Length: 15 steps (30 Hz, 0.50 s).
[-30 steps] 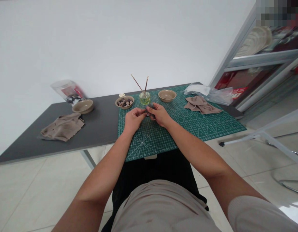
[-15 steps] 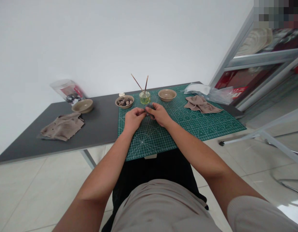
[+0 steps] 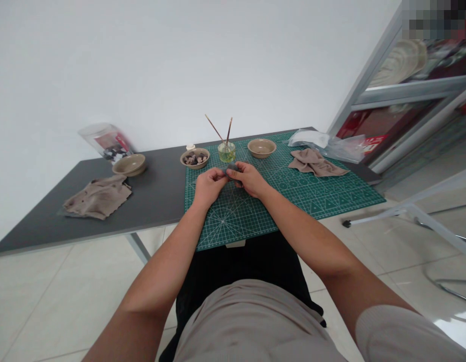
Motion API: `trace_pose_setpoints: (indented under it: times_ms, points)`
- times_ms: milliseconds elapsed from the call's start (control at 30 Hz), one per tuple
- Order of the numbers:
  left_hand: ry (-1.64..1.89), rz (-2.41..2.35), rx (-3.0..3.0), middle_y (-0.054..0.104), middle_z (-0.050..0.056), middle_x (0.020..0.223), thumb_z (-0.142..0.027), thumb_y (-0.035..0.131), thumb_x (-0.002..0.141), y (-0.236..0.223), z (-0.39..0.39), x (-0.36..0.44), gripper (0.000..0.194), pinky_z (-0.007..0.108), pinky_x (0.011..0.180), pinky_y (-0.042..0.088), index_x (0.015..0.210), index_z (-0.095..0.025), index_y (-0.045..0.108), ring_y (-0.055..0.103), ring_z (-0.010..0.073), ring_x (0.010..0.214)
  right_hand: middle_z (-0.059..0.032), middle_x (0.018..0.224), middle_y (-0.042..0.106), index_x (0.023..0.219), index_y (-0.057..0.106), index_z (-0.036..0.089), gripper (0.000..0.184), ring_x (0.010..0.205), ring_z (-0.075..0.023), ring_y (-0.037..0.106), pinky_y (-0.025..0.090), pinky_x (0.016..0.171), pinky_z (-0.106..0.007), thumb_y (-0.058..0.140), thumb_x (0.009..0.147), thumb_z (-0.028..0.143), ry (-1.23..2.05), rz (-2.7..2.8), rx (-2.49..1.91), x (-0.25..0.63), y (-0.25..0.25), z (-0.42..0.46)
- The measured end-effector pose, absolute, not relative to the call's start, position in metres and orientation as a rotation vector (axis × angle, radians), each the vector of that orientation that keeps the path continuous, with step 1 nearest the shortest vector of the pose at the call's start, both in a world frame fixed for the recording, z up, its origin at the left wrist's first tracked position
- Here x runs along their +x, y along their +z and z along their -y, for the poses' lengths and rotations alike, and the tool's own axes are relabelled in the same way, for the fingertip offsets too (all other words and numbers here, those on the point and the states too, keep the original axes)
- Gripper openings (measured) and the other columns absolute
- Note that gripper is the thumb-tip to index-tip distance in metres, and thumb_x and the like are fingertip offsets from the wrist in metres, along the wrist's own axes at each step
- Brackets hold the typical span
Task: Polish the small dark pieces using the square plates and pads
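On your far left, a crumpled brown cloth [image 3: 99, 197] lies on the dark grey worktop [image 3: 157, 186], with a clear plastic jar [image 3: 104, 141] tilted behind it and a shallow tan bowl [image 3: 129, 166] just beside the jar. Next comes a bowl of dark and pale chunks [image 3: 195, 159], a small white item [image 3: 190, 147] behind it. Your left hand [image 3: 209, 188] has its fingers pinched at the near-left side of a small dark grey lump [image 3: 232, 167], held above the green cutting mat [image 3: 233, 216]; a glass jar [image 3: 226, 152] with two thin sticks stands behind. Your right hand [image 3: 250, 179] grasps the lump's right side, fingers closed around it. Further right are another tan bowl [image 3: 261, 148], a rumpled brown rag [image 3: 316, 162] and a clear plastic bag [image 3: 340, 146].
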<state>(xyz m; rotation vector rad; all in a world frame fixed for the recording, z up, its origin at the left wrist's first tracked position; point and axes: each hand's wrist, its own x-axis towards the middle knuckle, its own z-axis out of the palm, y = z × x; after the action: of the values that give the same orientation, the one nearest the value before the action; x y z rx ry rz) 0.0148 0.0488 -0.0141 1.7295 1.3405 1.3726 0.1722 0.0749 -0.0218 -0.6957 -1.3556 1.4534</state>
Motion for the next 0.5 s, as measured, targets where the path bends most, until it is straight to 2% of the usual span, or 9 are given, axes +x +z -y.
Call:
trace_pose_setpoints:
  times_ms: [200,333,500]
  points:
    - [1.439,-1.173,1.566,0.068,-0.002,0.068,-0.025,0.077,0.067,-0.0172,-0.0513,0.0169,0.014,0.027,0.065,0.050,0.072,-0.018,0.065,0.063,0.0129,0.064,0.0067,0.059,0.053,0.076,0.056,0.018,0.047,0.044,-0.0037,0.037,0.022,0.039,-0.019,0.089,0.062,0.048,1.696,1.195,-0.586,0.1751,-0.0176,-0.0769]
    - [1.449,-1.078,1.481,0.071,-0.001,0.072,-0.023,0.077,0.064,-0.0171,-0.0511,0.0191,0.017,0.031,0.071,0.055,0.074,-0.018,0.064,0.067,0.0150,0.068,0.0081,0.054,0.049,0.075,0.054,0.018,0.048,0.042,-0.0035,0.036,0.021,0.039,-0.018,0.091,0.060,0.045,1.771,1.140,-0.562,0.1767,-0.0174,-0.0783]
    - [1.442,-1.153,1.566,0.069,-0.002,0.067,-0.022,0.076,0.066,-0.0168,-0.0505,0.0185,0.014,0.027,0.064,0.052,0.072,-0.018,0.065,0.064,0.0131,0.062,0.0082,0.058,0.053,0.077,0.053,0.019,0.049,0.042,-0.0034,0.037,0.020,0.038,-0.017,0.091,0.060,0.046,1.730,1.175,-0.562,0.1743,-0.0178,-0.0764]
